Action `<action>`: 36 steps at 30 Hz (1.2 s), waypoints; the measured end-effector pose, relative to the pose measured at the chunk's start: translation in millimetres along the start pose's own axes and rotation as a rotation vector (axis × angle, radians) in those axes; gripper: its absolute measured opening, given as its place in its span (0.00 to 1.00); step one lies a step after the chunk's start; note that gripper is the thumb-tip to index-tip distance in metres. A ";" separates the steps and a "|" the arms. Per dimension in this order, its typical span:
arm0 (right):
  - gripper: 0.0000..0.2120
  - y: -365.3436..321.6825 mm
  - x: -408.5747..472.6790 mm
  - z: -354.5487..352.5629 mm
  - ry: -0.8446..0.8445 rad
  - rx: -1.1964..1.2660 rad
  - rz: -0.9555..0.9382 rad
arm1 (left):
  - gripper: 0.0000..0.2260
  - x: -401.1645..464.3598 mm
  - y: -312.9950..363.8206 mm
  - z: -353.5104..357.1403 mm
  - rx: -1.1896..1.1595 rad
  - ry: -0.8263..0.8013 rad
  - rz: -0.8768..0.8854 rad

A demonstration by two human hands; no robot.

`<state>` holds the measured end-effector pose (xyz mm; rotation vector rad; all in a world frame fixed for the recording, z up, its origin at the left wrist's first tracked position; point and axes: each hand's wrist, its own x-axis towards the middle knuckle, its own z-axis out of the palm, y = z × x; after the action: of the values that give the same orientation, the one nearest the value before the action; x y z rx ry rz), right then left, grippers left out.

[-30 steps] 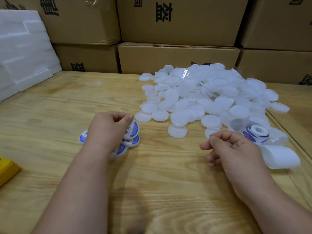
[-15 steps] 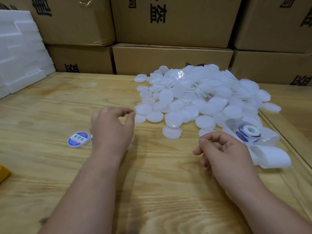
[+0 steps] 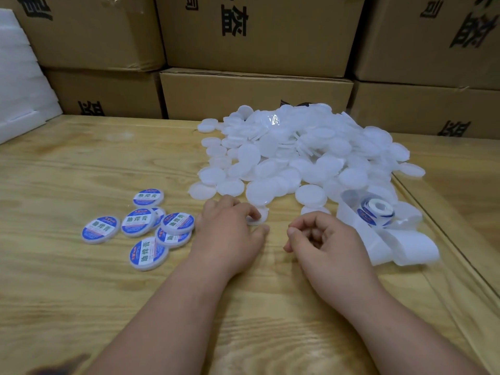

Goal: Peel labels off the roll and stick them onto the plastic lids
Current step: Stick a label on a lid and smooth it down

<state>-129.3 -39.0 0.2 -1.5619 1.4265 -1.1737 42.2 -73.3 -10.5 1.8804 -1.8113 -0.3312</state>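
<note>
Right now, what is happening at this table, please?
A person is putting labels on plastic lids. The left hand takes a blank lid from the edge of the big white pile, its fingers curled on it. The right hand is curled and holds nothing I can see, beside the label roll. Several labelled lids lie on the left of the wooden table.

Your left hand (image 3: 230,228) covers most of one lid (image 3: 258,219). You cannot tell if your right hand (image 3: 322,239) holds anything. The roll (image 3: 376,212) print is too small to read.
</note>
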 end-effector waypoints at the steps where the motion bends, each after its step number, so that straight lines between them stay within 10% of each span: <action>1: 0.06 -0.9 -0.5 0.4 -0.002 -0.003 -0.005 | 0.08 0.2 0.1 0.5 -0.005 -0.002 -0.012; 10: 0.06 -7.6 -8.9 -0.6 0.031 0.032 -0.179 | 0.11 -0.9 6.2 0.1 -0.216 0.067 0.046; 16: 0.03 -11.5 0.3 -25.4 0.448 -0.164 -0.469 | 0.16 -9.0 14.5 -4.9 -0.508 0.139 0.014; 24: 0.20 2.0 22.4 -54.1 0.388 -0.821 -0.043 | 0.07 -19.3 24.5 -7.5 -0.688 0.040 0.095; 36: 0.07 -9.2 17.3 -67.0 0.420 -0.531 -0.090 | 0.09 -20.4 26.5 -5.0 -0.616 0.032 0.153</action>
<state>-189.4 -49.8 34.1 -1.8115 2.0936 -1.2976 20.3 -51.9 3.9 1.3050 -1.5786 -0.7052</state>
